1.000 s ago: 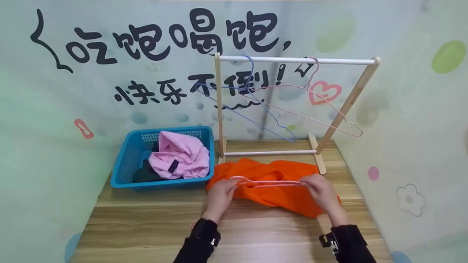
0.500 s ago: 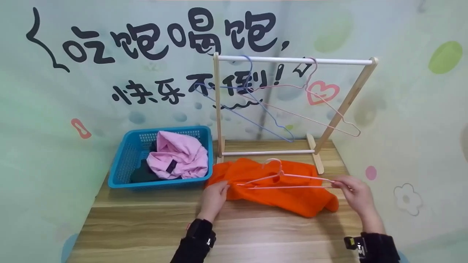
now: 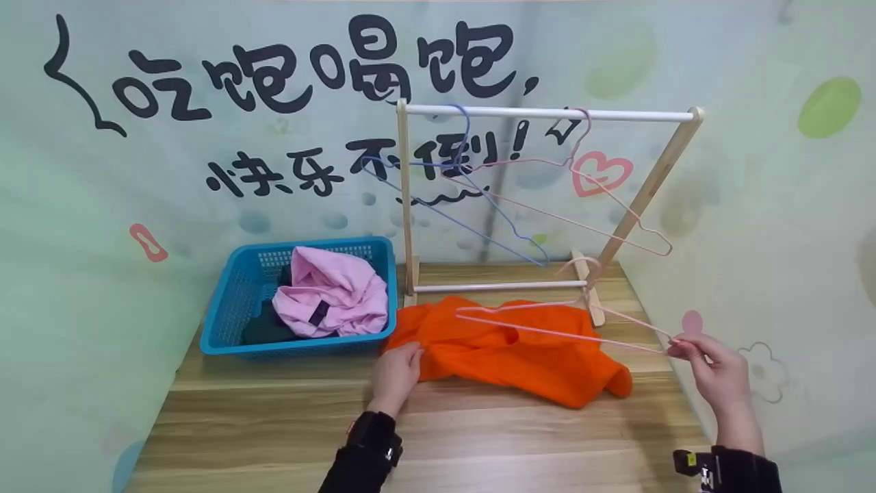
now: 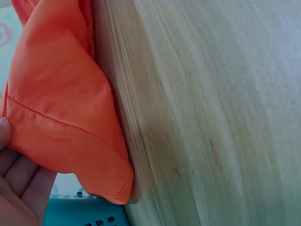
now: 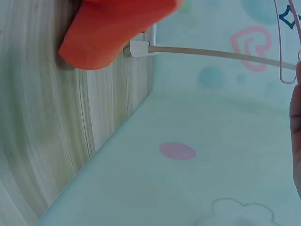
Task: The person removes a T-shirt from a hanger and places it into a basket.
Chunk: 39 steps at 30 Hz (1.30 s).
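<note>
My left hand (image 3: 398, 373) pinches the left edge of an orange garment (image 3: 499, 373) lying bunched on the table. In the left wrist view, the thumb lies over the hem of the orange cloth (image 4: 66, 94) with the fingers (image 4: 30, 186) behind it. Off to the right, my right hand (image 3: 718, 373) is raised and pinches one end of a pink wire hanger (image 3: 547, 331). The hanger stretches leftward above the garment, its hook pointing up before the rack's right foot. Only the edge of the right hand (image 5: 296, 127) shows in the right wrist view.
Behind the garment stands a wooden rack with a white top rail (image 3: 534, 111). From it hang a blue hanger (image 3: 503, 212) and another pink hanger (image 3: 616, 195). A blue basket (image 3: 301, 346) at left holds pink clothing (image 3: 345, 291) and dark cloth (image 3: 267, 325). Walls flank the table.
The right hand has moved right and slightly up with the pink hanger, which has come away from the left hand. The left hand has shifted slightly left and down to the garment's edge.
</note>
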Each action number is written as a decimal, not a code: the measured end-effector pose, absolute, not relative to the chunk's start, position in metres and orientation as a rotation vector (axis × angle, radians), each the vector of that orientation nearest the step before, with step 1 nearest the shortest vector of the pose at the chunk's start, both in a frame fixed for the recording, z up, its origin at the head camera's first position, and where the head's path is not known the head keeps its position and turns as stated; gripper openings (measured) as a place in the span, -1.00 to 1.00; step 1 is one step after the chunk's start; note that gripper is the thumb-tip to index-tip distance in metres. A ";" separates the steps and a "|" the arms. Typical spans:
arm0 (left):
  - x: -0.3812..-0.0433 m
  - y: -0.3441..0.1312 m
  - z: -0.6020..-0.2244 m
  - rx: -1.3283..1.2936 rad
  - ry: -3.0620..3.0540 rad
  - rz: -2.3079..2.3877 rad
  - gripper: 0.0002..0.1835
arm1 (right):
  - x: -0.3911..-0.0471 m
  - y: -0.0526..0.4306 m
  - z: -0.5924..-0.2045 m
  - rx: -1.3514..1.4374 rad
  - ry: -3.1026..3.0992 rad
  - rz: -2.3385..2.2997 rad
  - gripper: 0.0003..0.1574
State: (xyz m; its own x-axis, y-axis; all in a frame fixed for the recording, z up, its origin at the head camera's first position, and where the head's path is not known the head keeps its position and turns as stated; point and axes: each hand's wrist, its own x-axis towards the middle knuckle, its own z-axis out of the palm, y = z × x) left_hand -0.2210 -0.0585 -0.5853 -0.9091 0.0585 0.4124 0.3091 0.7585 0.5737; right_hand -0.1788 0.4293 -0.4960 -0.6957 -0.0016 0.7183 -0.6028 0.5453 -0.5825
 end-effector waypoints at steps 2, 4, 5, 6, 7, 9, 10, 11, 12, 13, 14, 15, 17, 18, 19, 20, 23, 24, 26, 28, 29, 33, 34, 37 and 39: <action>-0.221 -0.058 -0.586 -0.273 -2.592 -0.919 -0.86 | -0.177 0.431 -0.494 0.445 -2.068 1.195 -0.76; -0.221 -0.058 -0.587 -0.266 -2.597 -0.913 -0.85 | -0.177 0.432 -0.493 0.406 -2.022 1.260 -0.83; -0.221 -0.058 -0.587 -0.265 -2.597 -0.911 -0.84 | -0.177 0.433 -0.492 0.380 -2.000 1.283 -0.87; -0.221 -0.058 -0.588 -0.264 -2.596 -0.911 -0.83 | -0.177 0.433 -0.491 0.357 -1.987 1.292 -0.89; -0.221 -0.058 -0.588 -0.262 -2.596 -0.918 -0.83 | -0.177 0.433 -0.491 0.340 -1.964 1.310 -0.91; -0.221 -0.058 -0.588 -0.265 -2.593 -0.921 -0.83 | -0.179 0.434 -0.490 0.299 -1.935 1.326 -0.92; -0.221 -0.057 -0.589 -0.266 -2.593 -0.920 -0.83 | -0.180 0.434 -0.489 0.284 -1.920 1.327 -0.91; -0.220 -0.057 -0.589 -0.270 -2.588 -0.919 -0.82 | -0.181 0.434 -0.488 0.267 -1.914 1.315 -0.90; -0.220 -0.057 -0.589 -0.277 -2.581 -0.919 -0.80 | -0.182 0.434 -0.487 0.252 -1.907 1.300 -0.88; -0.220 -0.057 -0.589 -0.284 -2.579 -0.928 -0.76 | -0.184 0.433 -0.487 0.237 -1.899 1.293 -0.85; -0.219 -0.056 -0.588 -0.293 -2.579 -0.936 -0.71 | -0.185 0.433 -0.486 0.214 -1.888 1.294 -0.85; -0.219 -0.056 -0.588 -0.299 -2.584 -0.946 -0.65 | -0.187 0.432 -0.485 0.183 -1.880 1.298 -0.84; -0.219 -0.055 -0.586 -0.307 -2.597 -0.971 -0.53 | -0.190 0.432 -0.483 0.114 -1.864 1.310 -0.82; -0.219 -0.054 -0.585 -0.310 -2.604 -0.986 -0.48 | -0.192 0.431 -0.481 0.073 -1.858 1.317 -0.81; -0.218 -0.053 -0.584 -0.310 -2.615 -0.996 -0.44 | -0.193 0.430 -0.480 0.035 -1.846 1.339 -0.79; -0.218 -0.053 -0.583 -0.313 -2.616 -0.999 -0.41 | -0.196 0.429 -0.478 0.000 -1.822 1.382 -0.79; -0.218 -0.051 -0.581 -0.334 -2.599 -0.992 -0.37 | -0.203 0.425 -0.471 -0.082 -1.798 1.412 -0.72; -0.218 -0.051 -0.581 -0.349 -2.589 -0.979 -0.37 | -0.206 0.424 -0.469 -0.098 -1.793 1.412 -0.71; -0.217 -0.049 -0.581 -0.371 -2.577 -0.950 -0.34 | -0.212 0.419 -0.465 -0.114 -1.789 1.412 -0.70; -0.216 -0.046 -0.580 -0.387 -2.575 -0.918 -0.31 | -0.218 0.413 -0.460 -0.135 -1.827 1.370 -0.71; -0.216 -0.045 -0.579 -0.392 -2.578 -0.898 -0.29 | -0.221 0.410 -0.457 -0.138 -1.844 1.357 -0.71; -0.214 -0.037 -0.577 -0.416 -2.590 -0.836 -0.22 | -0.238 0.393 -0.442 -0.132 -1.902 1.336 -0.73; -0.214 -0.035 -0.576 -0.423 -2.599 -0.817 -0.21 | -0.242 0.388 -0.438 -0.126 -1.916 1.321 -0.73; -0.214 -0.028 -0.576 -0.438 -2.640 -0.772 -0.16 | -0.256 0.374 -0.425 -0.109 -1.970 1.238 -0.74; -0.214 -0.023 -0.576 -0.440 -2.673 -0.754 -0.13 | -0.265 0.366 -0.417 -0.097 -2.011 1.159 -0.74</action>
